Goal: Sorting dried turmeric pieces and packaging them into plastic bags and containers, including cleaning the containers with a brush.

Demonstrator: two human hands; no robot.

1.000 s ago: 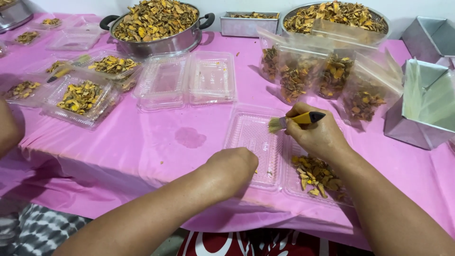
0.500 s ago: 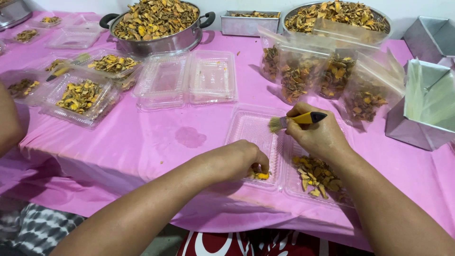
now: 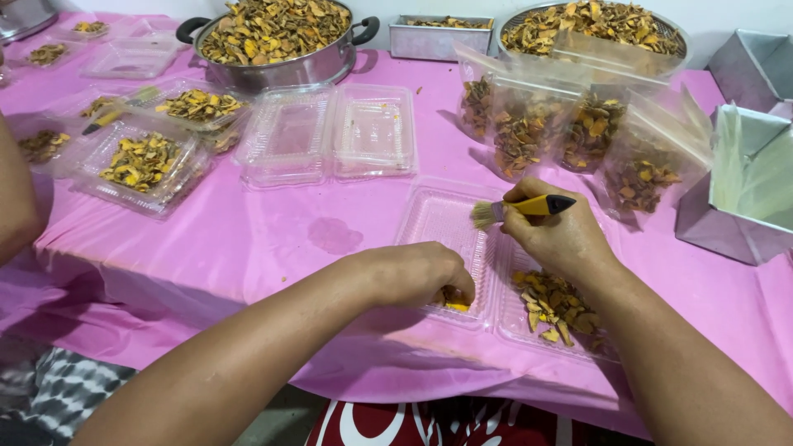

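Note:
My right hand [image 3: 562,235] grips a small brush with a yellow handle [image 3: 520,208], bristles pointing left over an open clear plastic clamshell box [image 3: 442,216]. The box's right half holds dried yellow-brown slices [image 3: 552,303]. My left hand [image 3: 417,274] rests curled on the near edge of the box's left half, fingers closed on a few yellow slices [image 3: 453,299].
A pink cloth [image 3: 273,239] covers the table. A steel pot of dried slices [image 3: 277,37], a metal basin [image 3: 595,21], filled clear bags [image 3: 570,124], empty and filled clamshell boxes [image 3: 326,132], metal tins [image 3: 743,190] stand behind. Another person's arm [image 3: 16,198] is at left.
My left hand has moved right onto the near edge of the open box and now pinches yellow slices. My right hand with the brush has stayed in place.

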